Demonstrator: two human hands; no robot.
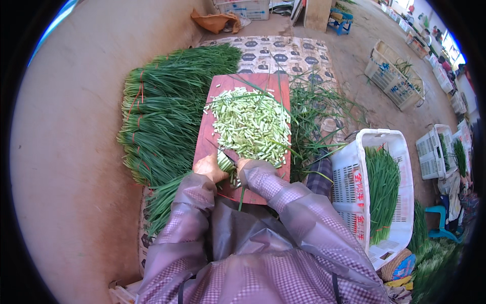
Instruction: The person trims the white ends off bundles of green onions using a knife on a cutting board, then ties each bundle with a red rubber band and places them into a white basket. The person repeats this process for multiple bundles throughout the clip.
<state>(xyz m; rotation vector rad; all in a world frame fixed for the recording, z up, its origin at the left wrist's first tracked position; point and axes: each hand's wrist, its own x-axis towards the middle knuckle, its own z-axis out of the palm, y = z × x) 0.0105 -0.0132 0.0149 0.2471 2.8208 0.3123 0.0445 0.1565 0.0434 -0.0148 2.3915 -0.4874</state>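
Note:
A reddish wooden board (205, 133) lies before me, with a broad heap of short, pale green cut stem pieces (250, 125) on it. At its near left part, my left hand (210, 167) grips a bunch of garlic chives (167, 199). The pale stem ends point onto the board, and the long leaves trail left under my forearm. My right hand (245, 165) is closed on a cutting tool with a thin dark blade (229, 156) crossing the stem ends. Its handle is hidden, so I cannot tell whether it is a knife or scissors.
Tied chive bundles (163, 117) are stacked left of the board, beside a wall (72, 152). Loose leaves (311, 102) litter the right side. A white plastic crate (406, 182) holding chives stands close on my right. Beyond are another crate (391, 85) and a blue stool (340, 24).

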